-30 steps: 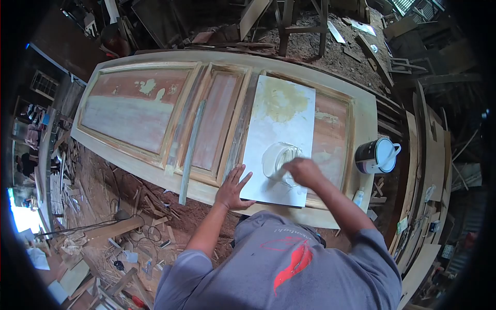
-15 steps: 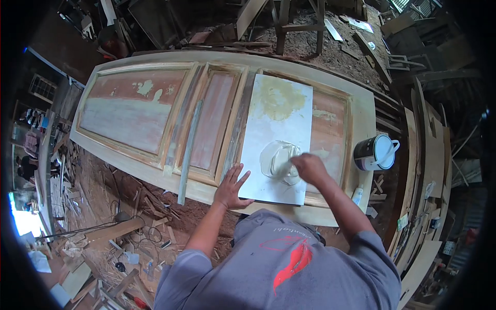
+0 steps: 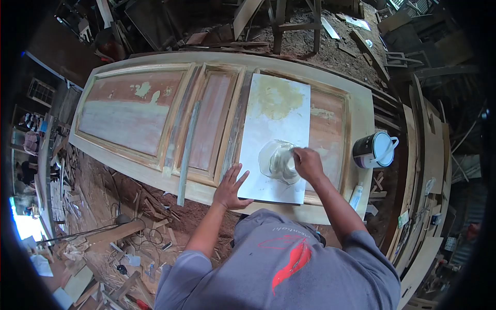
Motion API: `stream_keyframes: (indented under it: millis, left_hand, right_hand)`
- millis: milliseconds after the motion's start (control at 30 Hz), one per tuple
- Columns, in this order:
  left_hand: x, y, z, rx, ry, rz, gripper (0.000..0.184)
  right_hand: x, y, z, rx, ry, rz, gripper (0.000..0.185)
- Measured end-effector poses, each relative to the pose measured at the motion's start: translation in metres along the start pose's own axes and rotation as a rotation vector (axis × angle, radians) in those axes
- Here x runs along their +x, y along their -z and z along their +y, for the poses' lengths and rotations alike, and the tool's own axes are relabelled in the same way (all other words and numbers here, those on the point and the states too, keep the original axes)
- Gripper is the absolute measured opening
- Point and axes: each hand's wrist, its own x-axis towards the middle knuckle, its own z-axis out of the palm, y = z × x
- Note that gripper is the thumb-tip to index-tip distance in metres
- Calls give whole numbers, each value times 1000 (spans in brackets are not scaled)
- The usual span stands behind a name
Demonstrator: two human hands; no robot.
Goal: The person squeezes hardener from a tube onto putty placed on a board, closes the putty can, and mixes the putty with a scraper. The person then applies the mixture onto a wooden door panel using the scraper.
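Note:
A white board (image 3: 248,147) lies across a panelled wooden door (image 3: 206,186). My left hand (image 3: 230,191) rests on the board's lower left corner, fingers spread. My right hand (image 3: 309,164) is closed round a putty knife (image 3: 290,164), whose pale flat blade is blurred and partly hidden by the fingers. Under that blade a pool of wet, off-white paste (image 3: 269,157) spreads over the board's lower half. A dried yellowish smear (image 3: 276,98) covers its upper end.
To the right stands an open paint can (image 3: 369,151) with a pale lid and handle. A small white tube (image 3: 355,196) lies near the door's edge. A thin strip of wood (image 3: 189,155) crosses the door. Wood scraps (image 3: 98,206) litter the floor; long boards (image 3: 426,170) lean at right.
My right hand has shifted slightly while working the paste with the blade, and the paste's surface looks differently swirled. My left hand stays on the board's corner.

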Motion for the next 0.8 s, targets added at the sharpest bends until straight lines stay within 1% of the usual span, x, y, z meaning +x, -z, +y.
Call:
stream_keyframes:
  millis: [100, 133, 167, 233, 300, 333, 367, 433, 533, 567, 633, 733, 767, 800]
  left_hand:
    - [-3, -3, 2, -19, -5, -1, 115]
    - [0, -2, -1, -24, -7, 4, 115]
    - [1, 0, -2, -18, -9, 11, 115]
    - [1, 3, 2, -14, -13, 14, 115]
    - [0, 2, 0, -15, -7, 17, 115]
    - [0, 1, 1, -15, -10, 17, 115]
    - [1, 0, 0, -16, -8, 9, 115]
    - [0, 0, 0, -13, 0, -6, 116]
    - [0, -3, -2, -28, -15, 12, 116]
    - [-1, -3, -2, -19, -13, 7, 116]
    - [-1, -2, -2, 0, -12, 1, 116]
    - [0, -1, -2, -18, -11, 4, 116]
    - [1, 0, -3, -14, -8, 9, 116]
    - [0, -1, -2, -15, -7, 6, 116]
  right_hand:
    - [-12, -15, 16, -216, 88, -88, 12]
    - [-31, -32, 28, -236, 123, -160, 17]
    - [-43, -33, 22, -115, 197, -148, 15]
    - [-50, -17, 10, 2, 182, -204, 13]
    - [-27, 5, 16, -129, 45, -287, 10]
    - [-11, 12, 17, -120, 25, -198, 9]
    - [3, 16, 12, -104, 47, -55, 10]
    - [19, -4, 24, -122, 82, 67, 13]
    - [14, -37, 15, -156, 85, -87, 15]
    - [4, -47, 8, -127, 139, -171, 18]
    - [-18, -55, -6, -29, 262, -246, 18]
    - [-22, -32, -7, 21, 281, -300, 18]
    - [-10, -14, -8, -85, 165, -366, 18]
    - [4, -1, -6, -113, 143, -308, 19]
